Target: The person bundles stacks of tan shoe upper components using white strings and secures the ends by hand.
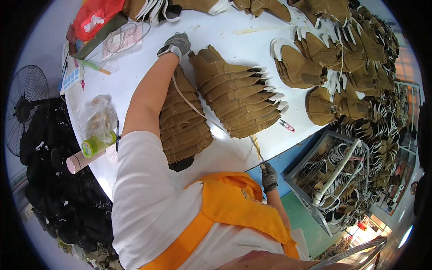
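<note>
Cluttered workshop, white worktop under the hands, black fan and a dark heap off to the left, more brown pieces piled along the right. Left hand, grey glove with a pale watch at the wrist, is stretched out to the far end of the left row of brown shoe uppers; back of the hand faces up, so can't tell how far the fingers are open or whether they grip anything. Pale cord runs from near that wrist across the left row. Right hand, same glove, is low by the near worktop edge, fingers curled closed around the end of a thin yellowish stick (small in view, kind unclear). Second row of brown uppers lies overlapped just right of the first, between the two hands, white edges outward. Red-handled snips rest right of it. Wire basket with pale loops sits beyond the right hand; pink bottle and green roll at the left edge.
</note>
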The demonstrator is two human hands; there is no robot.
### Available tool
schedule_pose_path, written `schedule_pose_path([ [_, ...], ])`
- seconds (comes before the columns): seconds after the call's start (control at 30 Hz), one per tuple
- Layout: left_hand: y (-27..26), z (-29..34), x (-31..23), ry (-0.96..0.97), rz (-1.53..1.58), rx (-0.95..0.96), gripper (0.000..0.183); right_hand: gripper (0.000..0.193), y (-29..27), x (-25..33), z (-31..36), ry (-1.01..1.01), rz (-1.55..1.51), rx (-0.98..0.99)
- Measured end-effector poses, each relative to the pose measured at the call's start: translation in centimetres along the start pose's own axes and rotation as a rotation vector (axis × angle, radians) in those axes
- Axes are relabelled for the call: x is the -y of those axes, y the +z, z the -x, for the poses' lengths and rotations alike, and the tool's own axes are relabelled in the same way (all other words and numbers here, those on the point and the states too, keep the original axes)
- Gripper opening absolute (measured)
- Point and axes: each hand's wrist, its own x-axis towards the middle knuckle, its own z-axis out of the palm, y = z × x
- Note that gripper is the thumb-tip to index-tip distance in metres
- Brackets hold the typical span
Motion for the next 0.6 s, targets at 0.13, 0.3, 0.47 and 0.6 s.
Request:
schedule_pose_path([
  [0.13, -4.3, 0.8, -3.4, -0.06, -0.01, 0.035, 0.022, 0.028, 1.2, -5.5, -0.6, -0.04, -0.052, -0.091],
  [0.3, -1.4, 0.5, -1.6, -0.026, -0.033, -0.098, 0.022, 0.03, -0.3, -3.0, -0.6, -0.077, 0.2, -0.089],
  [0.47, -1.6, -0.3, -3.0, -0.121, 0.053, 0.054, 0.025, 0.027, -1.9, -7.9, -0.1, -0.232, 0.324, -0.145],
  [0.6, -2.2, 0.2, -1.4, -0.05, 0.052, 0.11, 0.029, 0.032, -1.8, -5.0, 0.1, -0.164, 0.149, 0.023],
])
